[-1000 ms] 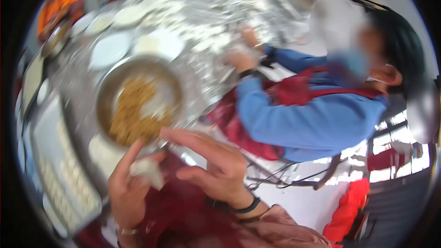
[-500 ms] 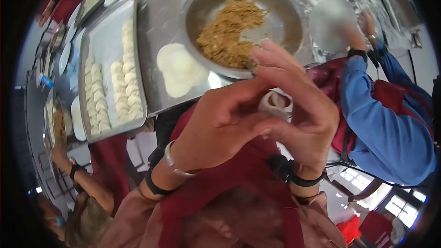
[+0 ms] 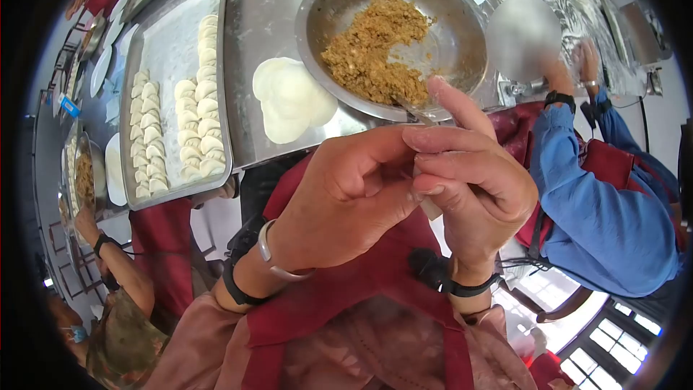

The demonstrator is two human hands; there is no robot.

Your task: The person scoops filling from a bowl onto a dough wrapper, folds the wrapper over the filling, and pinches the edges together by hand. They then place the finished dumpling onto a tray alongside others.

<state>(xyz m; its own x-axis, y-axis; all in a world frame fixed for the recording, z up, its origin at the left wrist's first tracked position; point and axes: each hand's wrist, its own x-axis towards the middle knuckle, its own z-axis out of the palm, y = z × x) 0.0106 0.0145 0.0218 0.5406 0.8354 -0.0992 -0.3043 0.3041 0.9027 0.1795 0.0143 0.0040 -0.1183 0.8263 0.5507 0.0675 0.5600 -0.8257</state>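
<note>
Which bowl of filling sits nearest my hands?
The large steel bowl just beyond your right hand and the dumpling it pinches, beside the stacked round wrappers. The other filling bowl sits far left, past the dumpling tray.

The dumpling (image 3: 431, 207) hides (bar one edge) behind closed fingers (image 3: 462, 166).

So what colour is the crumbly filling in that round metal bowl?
The crumbly filling is golden brown; head view.
</note>
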